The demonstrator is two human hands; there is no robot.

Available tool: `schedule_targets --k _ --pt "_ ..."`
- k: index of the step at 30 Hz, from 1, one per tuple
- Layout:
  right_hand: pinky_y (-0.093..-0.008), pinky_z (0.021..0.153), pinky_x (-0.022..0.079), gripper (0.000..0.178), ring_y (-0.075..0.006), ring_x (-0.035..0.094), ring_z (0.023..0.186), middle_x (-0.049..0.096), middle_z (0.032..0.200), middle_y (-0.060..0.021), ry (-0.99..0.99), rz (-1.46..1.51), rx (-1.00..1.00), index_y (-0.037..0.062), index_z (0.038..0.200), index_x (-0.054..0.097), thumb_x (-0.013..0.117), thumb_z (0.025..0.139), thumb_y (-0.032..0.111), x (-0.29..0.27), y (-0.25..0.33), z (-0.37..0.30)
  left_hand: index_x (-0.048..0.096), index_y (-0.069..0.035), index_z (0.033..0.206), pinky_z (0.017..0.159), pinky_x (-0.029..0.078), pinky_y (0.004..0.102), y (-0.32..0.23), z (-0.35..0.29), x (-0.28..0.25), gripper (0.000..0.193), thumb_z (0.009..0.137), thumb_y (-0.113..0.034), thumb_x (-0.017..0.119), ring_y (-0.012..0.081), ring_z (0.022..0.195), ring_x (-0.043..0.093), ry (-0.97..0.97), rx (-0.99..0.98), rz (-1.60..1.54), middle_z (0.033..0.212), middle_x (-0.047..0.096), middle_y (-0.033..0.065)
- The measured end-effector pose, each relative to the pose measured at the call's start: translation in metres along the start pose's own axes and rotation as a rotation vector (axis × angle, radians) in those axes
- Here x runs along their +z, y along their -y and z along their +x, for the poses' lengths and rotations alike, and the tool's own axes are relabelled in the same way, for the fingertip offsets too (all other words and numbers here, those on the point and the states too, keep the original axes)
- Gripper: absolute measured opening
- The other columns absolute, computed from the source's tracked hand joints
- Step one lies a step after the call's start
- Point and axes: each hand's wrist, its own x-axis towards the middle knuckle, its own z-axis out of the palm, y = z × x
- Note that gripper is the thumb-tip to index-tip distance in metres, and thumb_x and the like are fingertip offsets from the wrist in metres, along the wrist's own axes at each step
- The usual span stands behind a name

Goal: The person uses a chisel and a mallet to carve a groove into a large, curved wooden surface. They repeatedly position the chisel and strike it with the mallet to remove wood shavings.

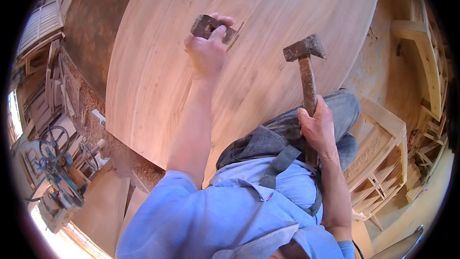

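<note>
My right hand is wrapped round the wooden handle of a hammer, whose worn, dark metal head is raised above the panel, apart from it. In my left hand, a flat, dark metal piece with a hole is gripped between thumb and fingers. This piece is held close to the wood, beside a dark narrow split with rough edges. Whether its lower edge touches the wood is hidden by my fingers. Beneath both hands spreads a large, pale wooden panel with curved sides.
My bent leg rests on the panel's near right part. Carved wooden furniture frames stand at the right. On the left are a machine with handwheels, stacked boards and sawdust along the panel's edge.
</note>
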Motion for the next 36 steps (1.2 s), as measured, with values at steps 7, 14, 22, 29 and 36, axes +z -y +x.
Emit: schedule_targets --k 7,14,22,29,36 --pt "-0.0472 0.072 0.052 0.021 -0.0461 0.067 0.081 0.064 0.080 -0.0277 -0.008 -0.064 -0.072 -0.0014 0.100 0.055 0.064 0.089 0.014 0.006 -0.003 0.006 0.064 0.004 0.108 0.095 0.053 0.0329 0.014 0.021 -0.010 0.020 0.090 0.009 0.060 0.0172 0.098 0.071 0.067 -0.018 0.078 0.098 0.078 0.0106" --pt "-0.0492 0.072 0.052 0.021 -0.0480 0.066 0.082 0.064 0.082 -0.0289 0.013 -0.078 -0.077 -0.0011 0.101 0.055 0.063 0.089 0.014 0.007 -0.002 0.007 0.059 0.005 0.113 0.083 0.058 0.0338 0.026 0.018 -0.010 0.024 0.090 0.009 0.060 0.0223 0.098 0.073 0.078 -0.114 -0.039 0.099 0.077 0.0154" --pt "-0.0505 0.073 0.052 0.021 -0.0495 0.066 0.084 0.065 0.083 -0.0299 0.026 -0.113 -0.064 -0.0004 0.103 0.055 0.063 0.088 0.013 0.006 0.003 0.007 0.062 0.006 0.112 0.083 0.057 0.0336 0.020 0.022 -0.003 0.022 0.090 0.008 0.061 0.0208 0.098 0.073 0.114 -0.121 0.005 0.100 0.078 0.0138" --pt "-0.0517 0.072 0.051 0.021 -0.0513 0.065 0.084 0.064 0.081 -0.0306 0.010 -0.155 -0.131 -0.0001 0.104 0.055 0.062 0.089 0.012 0.006 0.012 0.008 0.065 0.006 0.107 0.084 0.055 0.0315 0.016 0.019 0.002 0.019 0.089 0.007 0.060 0.0145 0.090 0.071 0.091 -0.130 0.061 0.093 0.078 0.0069" --pt "-0.0383 0.056 0.049 0.016 -0.0288 0.057 0.055 0.055 0.065 -0.0186 -0.166 0.010 -0.461 0.0024 0.100 0.053 0.066 0.090 0.005 -0.014 0.094 0.006 0.070 0.005 0.102 0.088 0.053 0.0308 0.016 0.017 0.007 0.014 0.091 0.007 0.061 0.0134 0.094 0.068 0.094 -0.136 0.135 0.095 0.078 0.0057"
